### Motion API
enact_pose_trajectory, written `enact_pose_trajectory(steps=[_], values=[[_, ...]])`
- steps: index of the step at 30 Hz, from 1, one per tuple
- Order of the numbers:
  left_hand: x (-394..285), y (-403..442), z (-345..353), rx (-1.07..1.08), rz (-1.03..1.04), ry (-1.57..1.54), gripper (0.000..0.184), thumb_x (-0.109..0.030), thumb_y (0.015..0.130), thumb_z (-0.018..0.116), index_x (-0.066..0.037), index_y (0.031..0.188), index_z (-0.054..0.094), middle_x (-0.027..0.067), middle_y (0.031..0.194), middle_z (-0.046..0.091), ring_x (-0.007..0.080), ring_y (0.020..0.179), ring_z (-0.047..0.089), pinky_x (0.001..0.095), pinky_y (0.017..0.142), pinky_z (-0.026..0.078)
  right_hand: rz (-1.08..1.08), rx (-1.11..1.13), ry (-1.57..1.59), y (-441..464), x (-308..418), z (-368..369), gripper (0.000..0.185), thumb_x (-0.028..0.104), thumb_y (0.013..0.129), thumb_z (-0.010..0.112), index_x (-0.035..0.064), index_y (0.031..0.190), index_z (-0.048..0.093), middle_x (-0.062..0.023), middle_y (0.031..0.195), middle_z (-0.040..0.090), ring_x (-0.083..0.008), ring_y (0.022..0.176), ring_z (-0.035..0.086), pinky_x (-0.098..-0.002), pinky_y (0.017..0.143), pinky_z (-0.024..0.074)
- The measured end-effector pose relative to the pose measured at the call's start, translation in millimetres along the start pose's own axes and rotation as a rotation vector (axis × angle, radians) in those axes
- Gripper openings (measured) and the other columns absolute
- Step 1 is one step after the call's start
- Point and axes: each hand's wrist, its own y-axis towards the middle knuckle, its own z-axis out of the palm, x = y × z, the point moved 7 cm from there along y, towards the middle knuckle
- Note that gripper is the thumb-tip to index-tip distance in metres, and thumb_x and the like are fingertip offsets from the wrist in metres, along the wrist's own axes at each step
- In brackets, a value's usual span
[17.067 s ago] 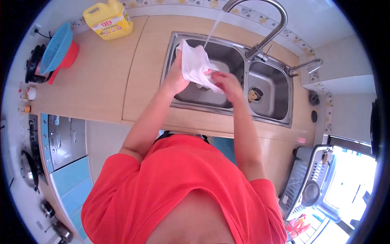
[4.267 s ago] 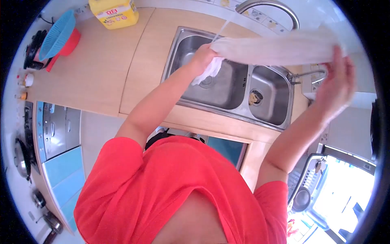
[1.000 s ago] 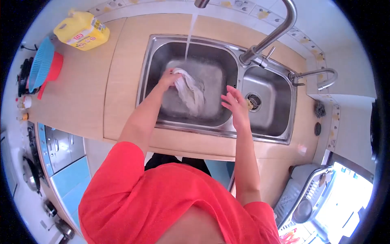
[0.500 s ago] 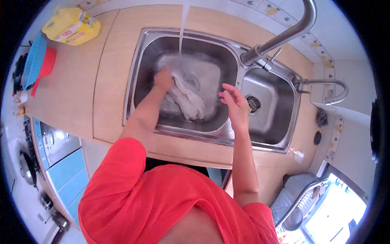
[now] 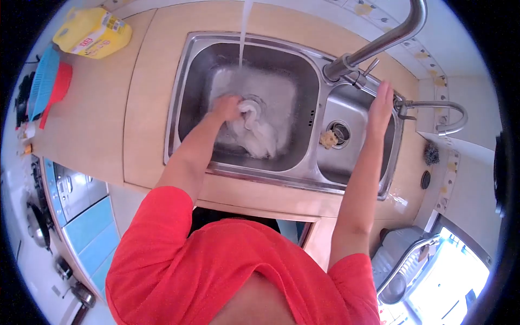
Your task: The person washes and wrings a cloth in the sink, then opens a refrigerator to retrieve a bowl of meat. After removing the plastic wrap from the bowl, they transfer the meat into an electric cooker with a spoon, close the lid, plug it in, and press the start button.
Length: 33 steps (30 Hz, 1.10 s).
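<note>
Sink (image 5: 302,81): cloth (image 5: 259,138) in left hand (image 5: 226,106)

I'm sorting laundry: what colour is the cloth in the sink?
The cloth is white; it shows in the head view, the only one here.

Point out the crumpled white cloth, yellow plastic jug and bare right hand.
Crumpled white cloth (image 5: 255,133): head view, middle folds.
Yellow plastic jug (image 5: 96,36): head view, middle of body.
Bare right hand (image 5: 380,111): head view, middle of hand.

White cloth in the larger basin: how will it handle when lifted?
Probably floppy: the white cloth lies in loose, crumpled folds. Likely heavy for its size and drippy, since water runs into the larger basin where it lies.
</note>
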Motion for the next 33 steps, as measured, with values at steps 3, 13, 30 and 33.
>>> enact_pose_trajectory(steps=[3, 13, 30, 33], values=[[48.5, 8.6, -0.2, 0.100, -0.342, -0.014, 0.043, -0.033, 0.073, 0.064, -0.008, 0.107, 0.064, 0.0182, 0.118, 0.058, 0.0282, 0.110, 0.057, 0.0404, 0.089, 0.047, 0.085, 0.119, 0.120, 53.6, -18.4, 25.3, 0.063, 0.044, 0.094, 0.041, -0.0053, 0.133, 0.039, -0.0198, 0.135, 0.043, -0.0261, 0.127, 0.039, -0.0332, 0.105, 0.0273], [-25.0, -36.5, -85.2, 0.200, 0.059, -1.302, 0.049, -0.001, 0.062, 0.061, -0.002, 0.110, 0.056, 0.0045, 0.098, 0.060, 0.0160, 0.091, 0.055, 0.0283, 0.081, 0.043, 0.048, 0.163, 0.197, -28.2, 5.5, 17.4, 0.062, 0.045, 0.090, 0.052, 0.0002, 0.132, 0.043, -0.0122, 0.132, 0.048, -0.0239, 0.118, 0.047, -0.0336, 0.100, 0.0336], [-77.6, -182.9, -218.0, 0.413, 0.604, -1.488, 0.065, 0.007, 0.058, 0.064, -0.003, 0.121, 0.052, 0.0052, 0.114, 0.058, 0.0181, 0.109, 0.053, 0.0327, 0.093, 0.043, 1.038, 0.603, 1.306, -225.7, 49.2, 191.2, 0.041, 0.036, 0.093, 0.038, 0.0071, 0.117, 0.054, -0.0098, 0.114, 0.059, -0.0307, 0.107, 0.057, -0.0518, 0.089, 0.0464], [-39.9, -158.0, -220.6, 0.375, 0.709, -1.835, 0.049, 0.000, 0.071, 0.060, -0.002, 0.119, 0.052, 0.0109, 0.114, 0.060, 0.0226, 0.109, 0.055, 0.0371, 0.094, 0.044, 1.137, 0.357, 1.260, -234.2, 32.9, 185.5, 0.037, 0.021, 0.090, 0.037, 0.0053, 0.119, 0.052, -0.0134, 0.119, 0.056, -0.0325, 0.111, 0.053, -0.0534, 0.087, 0.0459]])
